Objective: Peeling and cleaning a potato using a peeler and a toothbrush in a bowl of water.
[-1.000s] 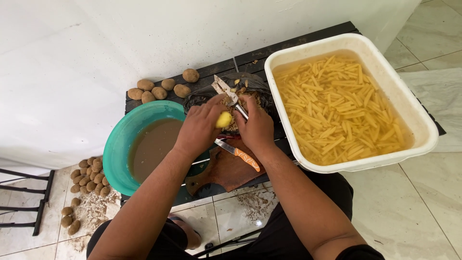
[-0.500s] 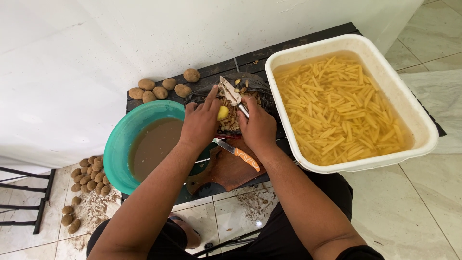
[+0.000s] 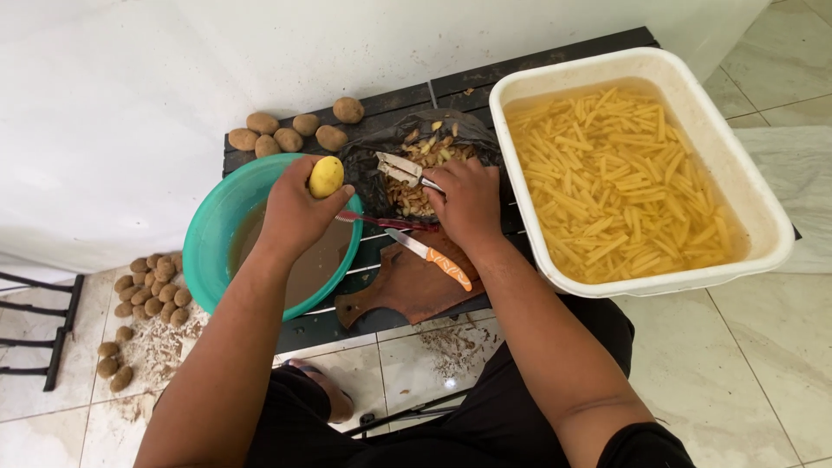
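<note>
A: Entry, head view. Your left hand (image 3: 295, 212) has its grip clamped on a peeled yellow potato (image 3: 326, 176), lifted above the far rim of the green bowl (image 3: 208, 251) of murky brown water. Holding it there looks meant to keep drips and rinse water in the bowl, not on the tabletop (image 3: 537, 61).

B: And your right hand (image 3: 468, 204)?

A: Its grip is closed around the handle of a metal peeler (image 3: 400, 168), blade pointing to 9 o'clock, over the black bag of peelings (image 3: 407, 165). I judge the bag sits there so the skins fall straight into it.

B: What lies nearby?

A: An orange-handled knife (image 3: 431, 257) rests on the dark wooden cutting board (image 3: 407, 295), just at 6 o'clock of your right hand and within easy reach. A red-handled tool lies beside it; I cannot tell its kind. At 3 o'clock the white tub (image 3: 763, 208) holds cut potato sticks under water, probably to stop browning. Unpeeled potatoes (image 3: 295, 132) line the wall at 12 o'clock; more potatoes lie on the floor (image 3: 763, 347) at 9 o'clock.
</note>
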